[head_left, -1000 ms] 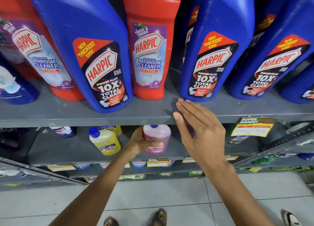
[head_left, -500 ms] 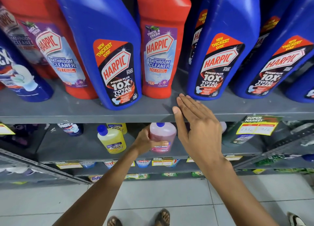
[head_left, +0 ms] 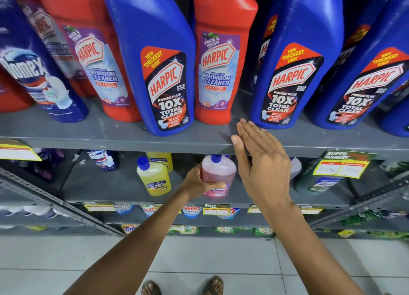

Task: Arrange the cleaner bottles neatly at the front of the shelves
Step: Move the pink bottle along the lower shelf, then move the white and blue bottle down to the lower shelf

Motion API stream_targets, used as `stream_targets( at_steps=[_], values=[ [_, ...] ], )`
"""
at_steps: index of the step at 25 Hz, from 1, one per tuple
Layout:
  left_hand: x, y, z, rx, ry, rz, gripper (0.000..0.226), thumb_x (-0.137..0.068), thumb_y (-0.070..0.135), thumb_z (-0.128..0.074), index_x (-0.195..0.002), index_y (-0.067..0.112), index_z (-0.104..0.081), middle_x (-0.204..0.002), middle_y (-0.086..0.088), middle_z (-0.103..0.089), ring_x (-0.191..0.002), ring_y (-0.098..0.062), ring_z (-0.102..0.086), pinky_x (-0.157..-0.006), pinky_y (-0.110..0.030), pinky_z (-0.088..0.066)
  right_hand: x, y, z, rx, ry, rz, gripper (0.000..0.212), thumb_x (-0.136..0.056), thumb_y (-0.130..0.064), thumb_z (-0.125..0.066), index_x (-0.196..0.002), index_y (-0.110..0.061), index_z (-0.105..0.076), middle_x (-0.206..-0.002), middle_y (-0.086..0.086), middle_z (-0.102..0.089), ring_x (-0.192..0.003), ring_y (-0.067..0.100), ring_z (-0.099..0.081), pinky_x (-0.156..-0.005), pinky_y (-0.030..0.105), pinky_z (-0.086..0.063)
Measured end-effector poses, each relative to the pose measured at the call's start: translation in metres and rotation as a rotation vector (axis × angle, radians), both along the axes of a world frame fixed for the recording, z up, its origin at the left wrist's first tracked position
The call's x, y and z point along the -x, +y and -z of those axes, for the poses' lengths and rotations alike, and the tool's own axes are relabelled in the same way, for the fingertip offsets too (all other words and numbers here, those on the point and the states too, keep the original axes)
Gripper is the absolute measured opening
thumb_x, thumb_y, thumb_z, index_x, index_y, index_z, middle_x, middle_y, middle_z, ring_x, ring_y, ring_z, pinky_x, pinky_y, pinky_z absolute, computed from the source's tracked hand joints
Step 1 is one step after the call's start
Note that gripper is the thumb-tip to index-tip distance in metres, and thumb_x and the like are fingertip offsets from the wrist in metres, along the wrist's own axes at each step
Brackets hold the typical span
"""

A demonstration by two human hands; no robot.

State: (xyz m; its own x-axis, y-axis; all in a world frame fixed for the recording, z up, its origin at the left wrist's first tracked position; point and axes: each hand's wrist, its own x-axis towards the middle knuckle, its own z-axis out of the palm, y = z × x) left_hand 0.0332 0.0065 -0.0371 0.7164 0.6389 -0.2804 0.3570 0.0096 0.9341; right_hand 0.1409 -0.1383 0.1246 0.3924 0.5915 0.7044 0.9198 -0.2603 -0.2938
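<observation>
On the lower grey shelf (head_left: 106,188) my left hand (head_left: 197,184) grips a pink cleaner bottle (head_left: 219,173) with a blue cap, near the shelf's front. A yellow bottle (head_left: 155,177) with a blue cap stands just left of it. My right hand (head_left: 259,159) lies flat and open, fingers together, on the front edge of the upper shelf (head_left: 88,133). Its fingertips are between a red Harpic bottle (head_left: 221,57) and a blue Harpic bottle (head_left: 292,68). Another blue Harpic bottle (head_left: 155,57) stands at the front, left of the red one.
More red and blue bottles, among them a Domex bottle (head_left: 37,71), fill the upper shelf to the left and right. A dark green bottle (head_left: 314,184) stands lower right. Price tags (head_left: 343,166) hang on the shelf edges. Detergent packs (head_left: 190,212) sit below. Tiled floor and feet are at the bottom.
The view has shifted left, bringing the Domex bottle into sight. My left hand keeps its grip on the pink bottle; my right hand stays on the upper shelf edge.
</observation>
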Motion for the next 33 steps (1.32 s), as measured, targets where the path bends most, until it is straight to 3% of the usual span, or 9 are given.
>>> stream_targets(
  at_steps=[5, 8, 11, 15, 18, 21, 23, 28, 33],
  values=[
    [0.056, -0.031, -0.008, -0.012, 0.061, -0.156, 0.089, -0.071, 0.019, -0.104, -0.145, 0.012, -0.057, -0.136, -0.003, -0.068, -0.122, -0.022, -0.067, -0.097, -0.026, -0.057, 0.004, 0.001, -0.001, -0.024, 0.058, -0.025, 0.039, -0.113, -0.033, -0.057, -0.137, -0.006, -0.074, -0.143, 0.008, -0.074, -0.136, 0.026, -0.07, -0.12, 0.046, -0.051],
    [0.126, -0.032, -0.042, -0.047, 0.028, -0.076, 0.05, -0.082, 0.019, -0.097, -0.124, 0.012, -0.072, -0.124, -0.006, -0.076, -0.103, -0.023, -0.076, -0.085, -0.014, -0.059, 0.026, 0.002, -0.005, -0.115, 0.205, -0.004, 0.044, -0.111, -0.038, -0.057, -0.141, -0.01, -0.071, -0.144, 0.007, -0.073, -0.134, 0.027, -0.069, -0.124, 0.041, -0.047],
    [0.194, -0.006, -0.112, -0.192, -0.083, -0.079, 0.023, -0.085, 0.011, -0.093, -0.099, -0.002, -0.08, -0.113, -0.013, -0.078, -0.098, -0.03, -0.08, -0.086, -0.023, -0.062, 0.08, 0.005, 0.001, -0.274, 0.24, -0.17, 0.037, -0.109, -0.026, -0.061, -0.139, -0.006, -0.071, -0.144, 0.007, -0.072, -0.136, 0.023, -0.067, -0.126, 0.041, -0.043],
    [0.263, 0.047, -0.22, -0.486, -0.323, -0.391, 0.014, -0.088, 0.021, -0.089, -0.082, 0.018, -0.076, -0.085, 0.006, -0.08, -0.074, -0.002, -0.074, -0.076, -0.015, -0.059, 0.171, 0.025, 0.038, -0.195, 0.283, -0.364, 0.035, -0.104, -0.026, -0.066, -0.133, -0.009, -0.074, -0.141, -0.003, -0.073, -0.136, 0.018, -0.067, -0.118, 0.04, -0.049],
    [0.284, 0.093, -0.264, -0.687, -0.437, -0.548, 0.017, -0.092, 0.027, -0.088, -0.1, 0.022, -0.073, -0.096, 0.007, -0.081, -0.085, -0.009, -0.077, -0.086, -0.023, -0.06, 0.224, 0.058, 0.067, -0.045, 0.359, -0.392, 0.041, -0.1, -0.032, -0.067, -0.135, -0.012, -0.074, -0.142, -0.007, -0.07, -0.138, 0.005, -0.062, -0.117, 0.036, -0.05],
    [0.278, 0.132, -0.287, -0.647, -0.426, -0.524, 0.058, -0.085, 0.039, -0.092, -0.13, 0.017, -0.061, -0.126, -0.002, -0.073, -0.105, -0.015, -0.074, -0.092, -0.021, -0.06, 0.257, 0.088, 0.088, 0.078, 0.426, -0.387, 0.045, -0.104, -0.041, -0.061, -0.144, -0.021, -0.068, -0.149, -0.014, -0.065, -0.145, -0.004, -0.052, -0.121, 0.031, -0.046],
    [0.267, 0.15, -0.298, -0.594, -0.362, -0.41, 0.069, -0.084, 0.032, -0.095, -0.136, 0.015, -0.054, -0.131, 0.0, -0.071, -0.111, -0.011, -0.074, -0.094, -0.022, -0.06, 0.267, 0.102, 0.104, 0.141, 0.478, -0.357, 0.047, -0.107, -0.046, -0.057, -0.15, -0.027, -0.062, -0.154, -0.016, -0.062, -0.148, 0.0, -0.051, -0.123, 0.028, -0.043],
    [0.253, 0.184, -0.306, -0.437, -0.348, -0.246, 0.059, -0.089, 0.011, -0.09, -0.139, 0.01, -0.058, -0.116, 0.012, -0.08, -0.096, 0.007, -0.08, -0.082, -0.011, -0.061, 0.271, 0.154, 0.169, 0.461, 0.549, -0.316, 0.066, -0.111, -0.054, -0.044, -0.169, -0.023, -0.035, -0.175, -0.005, -0.039, -0.163, 0.016, -0.036, -0.134, 0.026, -0.025],
    [0.25, 0.192, -0.301, -0.44, -0.406, -0.244, 0.06, -0.09, -0.002, -0.085, -0.143, -0.002, -0.056, -0.125, 0.0, -0.081, -0.109, -0.006, -0.08, -0.096, -0.024, -0.064, 0.262, 0.201, 0.237, 0.734, 0.481, -0.374, 0.072, -0.116, -0.05, -0.029, -0.174, -0.017, -0.003, -0.184, 0.001, 0.0, -0.172, 0.016, 0.0, -0.133, 0.022, 0.005]
  ],
)
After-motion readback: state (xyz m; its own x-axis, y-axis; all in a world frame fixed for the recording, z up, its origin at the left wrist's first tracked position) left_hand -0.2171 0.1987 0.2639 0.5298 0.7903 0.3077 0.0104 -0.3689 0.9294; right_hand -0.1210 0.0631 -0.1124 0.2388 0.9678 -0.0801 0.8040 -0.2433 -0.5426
